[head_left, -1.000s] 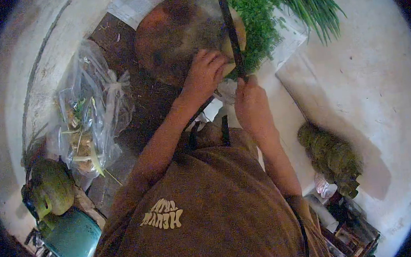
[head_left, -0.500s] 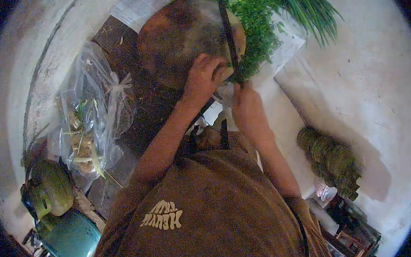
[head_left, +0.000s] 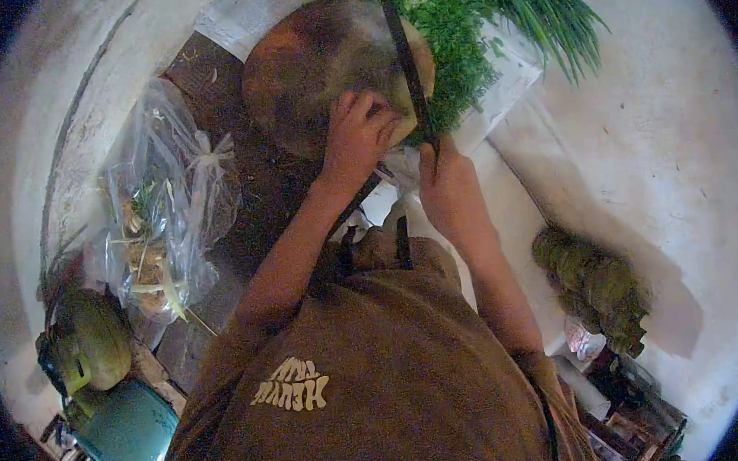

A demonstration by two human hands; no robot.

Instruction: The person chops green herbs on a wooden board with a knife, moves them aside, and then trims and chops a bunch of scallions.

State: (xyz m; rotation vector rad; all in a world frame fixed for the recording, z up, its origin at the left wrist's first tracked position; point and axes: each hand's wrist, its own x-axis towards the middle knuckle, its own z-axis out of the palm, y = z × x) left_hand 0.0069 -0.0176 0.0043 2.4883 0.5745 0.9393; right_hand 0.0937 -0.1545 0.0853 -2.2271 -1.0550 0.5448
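A long dark-bladed knife [head_left: 412, 80] points away from me, its blade lying across the right side of a round wooden chopping board [head_left: 304, 71]. My right hand [head_left: 449, 185] is closed around its handle near the board's front edge. Left of the blade, my left hand [head_left: 357, 136] rests over the front of the board with its fingers curled together. Whatever those fingers hold is hidden from view. A large heap of leafy green herbs [head_left: 454, 46] lies just right of the board, against its edge.
Long green onions [head_left: 552, 21] lie at the upper right beside the herbs. Left of the board sits a clear plastic bag [head_left: 164, 212] with pale pieces inside. A green gourd-like object [head_left: 100, 334] and a teal plastic container [head_left: 134, 435] stand lower left; a dark greenish bundle [head_left: 590, 282] lies right.
The knife has shifted slightly left, its blade crossing the board at a slightly different slant. My left hand has drawn a little left, away from the blade, and my right hand has turned slightly.
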